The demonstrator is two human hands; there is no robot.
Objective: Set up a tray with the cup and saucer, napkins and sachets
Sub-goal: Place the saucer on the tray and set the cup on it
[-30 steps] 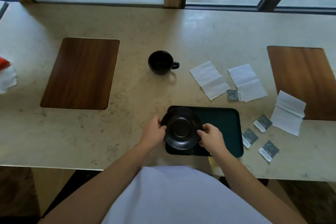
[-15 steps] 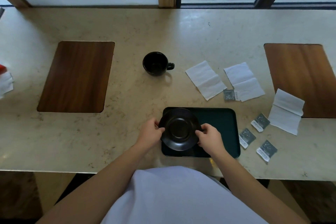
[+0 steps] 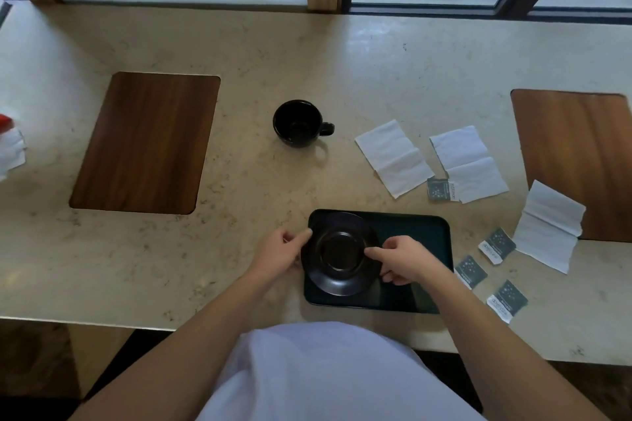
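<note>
On the tray's [image 3: 427,249] left end sits the saucer [image 3: 340,253]. Left hand [image 3: 278,255] and right hand [image 3: 405,261] pinch its opposite rims. Cup [image 3: 301,123] stands apart.

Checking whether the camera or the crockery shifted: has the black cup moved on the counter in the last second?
No. The cup keeps its spot beside the left wooden inset, handle toward the napkins; only the view shifted.

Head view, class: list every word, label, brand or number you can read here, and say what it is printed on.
No text can be read.
Four dark sachets: each has a white strip with print, too small and blurred to read.
Cup, saucer, tray, napkins: no markings visible.
</note>
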